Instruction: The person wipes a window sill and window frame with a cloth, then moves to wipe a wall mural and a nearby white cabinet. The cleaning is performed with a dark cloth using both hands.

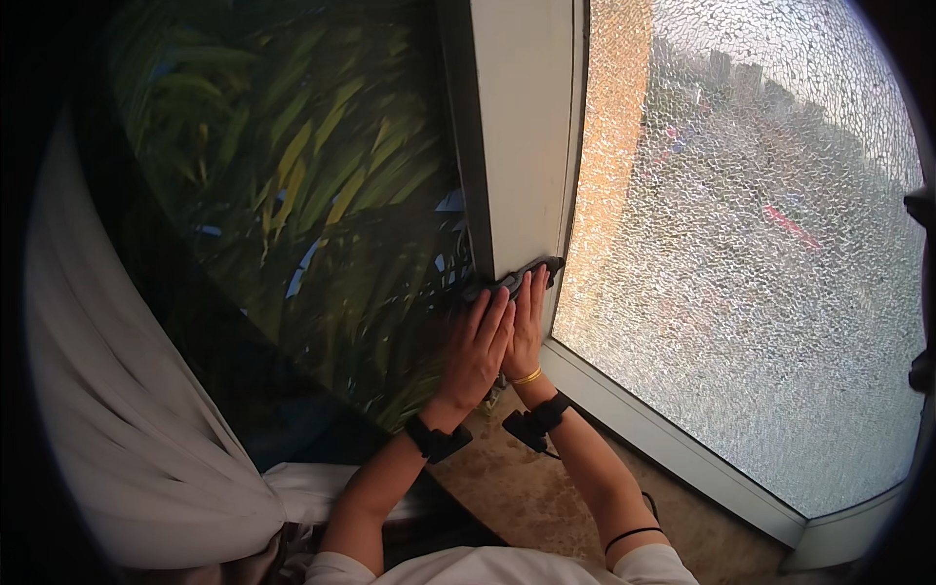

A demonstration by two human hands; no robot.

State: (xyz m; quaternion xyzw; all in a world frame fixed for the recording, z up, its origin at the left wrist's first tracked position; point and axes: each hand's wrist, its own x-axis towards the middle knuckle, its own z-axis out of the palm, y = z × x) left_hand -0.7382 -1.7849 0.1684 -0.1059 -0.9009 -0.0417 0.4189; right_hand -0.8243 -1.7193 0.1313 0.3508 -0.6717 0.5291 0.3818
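Note:
Both hands press a dark grey cloth point(515, 281) flat against a light-coloured window frame post point(525, 146). My left hand point(479, 351) lies on the cloth's left part, fingers pointing up the post. Beside it, my right hand point(528, 322) rests on the cloth's right part, close to the shattered glass pane point(746, 278). The hands touch each other along their inner edges. Each wrist bears a black strap with a small device, and a yellow band circles the right wrist. What lies under the palms is hidden.
A tied pale curtain point(161, 409) hangs at the left, before a dark surface with a leaf pattern point(307, 168). The window's lower frame point(680, 446) slants down to the right above a brown mottled stone surface point(512, 475).

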